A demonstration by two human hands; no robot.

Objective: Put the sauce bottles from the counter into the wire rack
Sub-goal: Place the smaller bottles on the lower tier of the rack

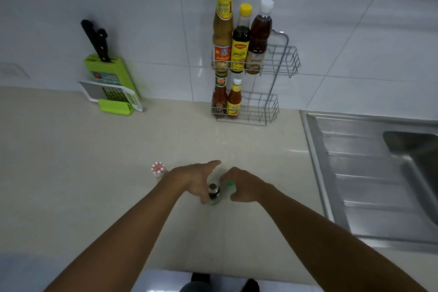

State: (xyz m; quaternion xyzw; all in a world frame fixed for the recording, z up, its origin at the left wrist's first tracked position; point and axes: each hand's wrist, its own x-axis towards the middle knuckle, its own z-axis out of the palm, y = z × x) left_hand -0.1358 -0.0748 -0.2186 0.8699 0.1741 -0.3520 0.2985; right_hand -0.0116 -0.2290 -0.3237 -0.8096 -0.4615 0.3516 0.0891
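Dark bottle (pixel 214 190) between left hand (pixel 198 179) and right hand (pixel 245 187)

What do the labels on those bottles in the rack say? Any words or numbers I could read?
None read clearly.
Top shelf bottles: yellow and red labels, print blurred.
Lower shelf bottles: labels too small to read.
Green cutting board: sticker print blurred.
Bottle between the hands: no label in view.

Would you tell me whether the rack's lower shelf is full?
No. The lower shelf holds two bottles at its left end; the remaining wire is bare.
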